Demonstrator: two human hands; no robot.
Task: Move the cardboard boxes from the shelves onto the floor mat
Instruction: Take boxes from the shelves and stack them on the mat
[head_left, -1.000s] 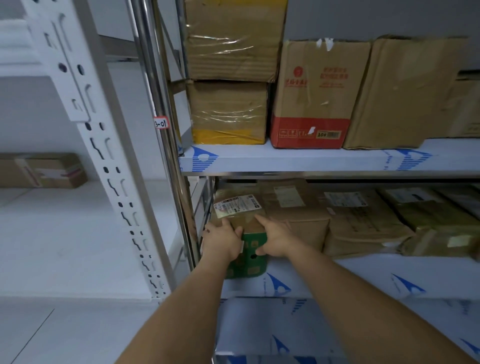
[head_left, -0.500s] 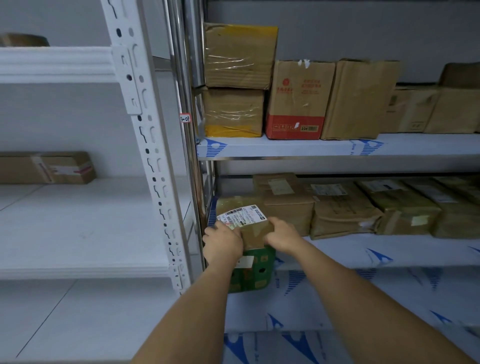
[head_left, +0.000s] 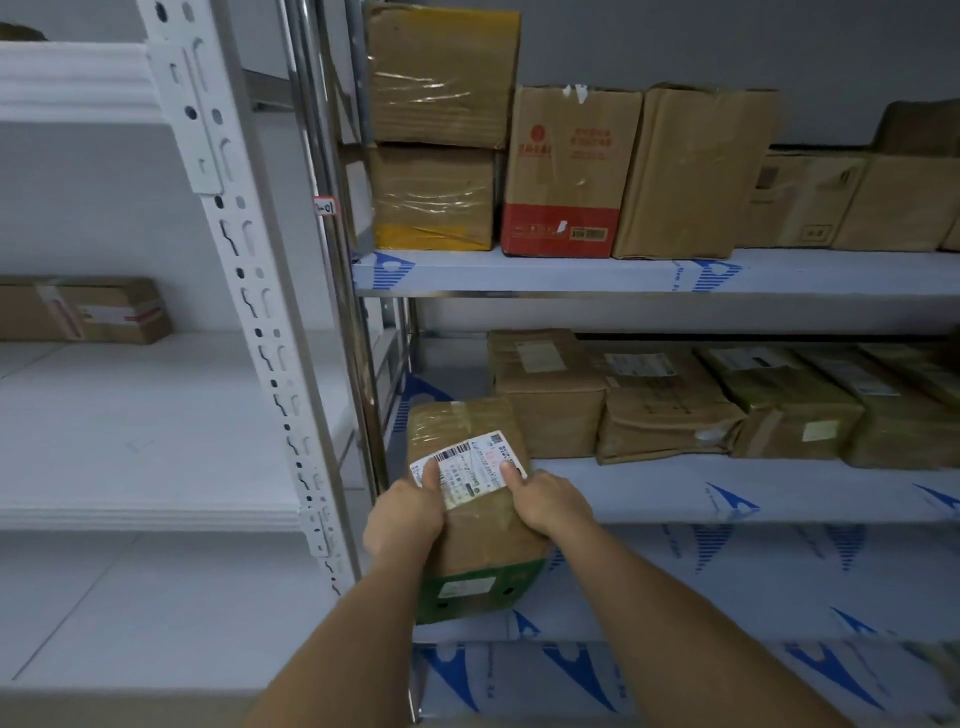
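A flat box (head_left: 83, 310) lies on the white shelf (head_left: 156, 415) at the far left. The left hand (head_left: 402, 514) and right hand (head_left: 550, 501) grip a taped box (head_left: 475, 512) from both sides, thumbs on its label (head_left: 467, 467). The box sticks out past the front edge of the middle shelf (head_left: 727, 491). More boxes (head_left: 670, 400) sit along that shelf's back edge to the right.
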